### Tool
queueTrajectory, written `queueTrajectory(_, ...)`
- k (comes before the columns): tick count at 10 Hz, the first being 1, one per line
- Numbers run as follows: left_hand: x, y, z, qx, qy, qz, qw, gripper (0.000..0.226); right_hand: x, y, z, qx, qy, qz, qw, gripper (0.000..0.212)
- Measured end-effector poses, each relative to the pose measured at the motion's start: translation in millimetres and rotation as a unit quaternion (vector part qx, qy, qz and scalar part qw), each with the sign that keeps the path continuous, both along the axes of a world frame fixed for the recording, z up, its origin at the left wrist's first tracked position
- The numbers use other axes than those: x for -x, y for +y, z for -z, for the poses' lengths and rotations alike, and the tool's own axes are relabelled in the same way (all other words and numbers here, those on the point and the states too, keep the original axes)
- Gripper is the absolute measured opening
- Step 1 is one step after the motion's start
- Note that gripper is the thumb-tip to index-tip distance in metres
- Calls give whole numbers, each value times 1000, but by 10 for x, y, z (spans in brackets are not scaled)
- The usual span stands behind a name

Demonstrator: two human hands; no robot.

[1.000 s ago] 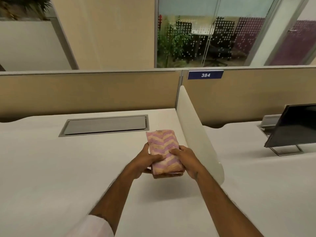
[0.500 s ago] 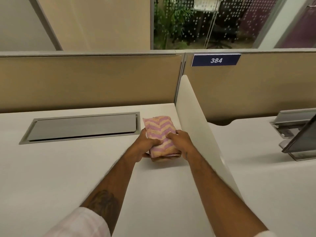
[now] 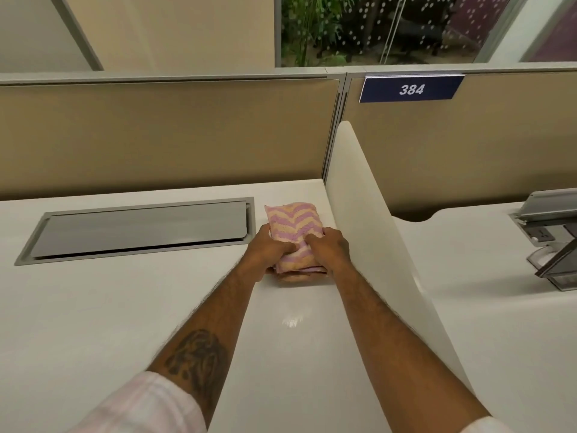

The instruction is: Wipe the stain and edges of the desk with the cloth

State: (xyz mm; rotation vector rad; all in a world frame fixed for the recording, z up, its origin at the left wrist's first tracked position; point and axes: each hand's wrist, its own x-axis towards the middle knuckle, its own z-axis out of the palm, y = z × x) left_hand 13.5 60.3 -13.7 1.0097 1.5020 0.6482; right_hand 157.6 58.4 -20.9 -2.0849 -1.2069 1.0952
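At desk [image 3: 125, 307] far right corner: left hand [image 3: 270, 250], right hand [image 3: 327, 250] both clamp folded chevron cloth [image 3: 295, 226], pressed flat, likely for firm wiping contact.

A grey metal cable flap [image 3: 140, 229] lies shut and flush in a recess ahead of me. To my right a white divider panel [image 3: 374, 220] stands upright. Behind runs a tan partition wall [image 3: 162, 135] with a blue sign [image 3: 411, 89] reading 384. Far right, a dark monitor [image 3: 559, 267] tilts beside a raised socket box [image 3: 543, 220]. Green plants [image 3: 312, 26] show through glass.
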Motion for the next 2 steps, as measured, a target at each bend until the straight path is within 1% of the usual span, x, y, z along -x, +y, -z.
queueTrajectory(1, 19, -20, -34, 9, 49, -3, 999, 75, 32, -30, -40, 3, -43, -4, 999, 47)
queueTrajectory(2, 48, -65, -49, 1, 90, -10, 996, 83, 40, -60, -64, -13, -63, 13, 998, 52)
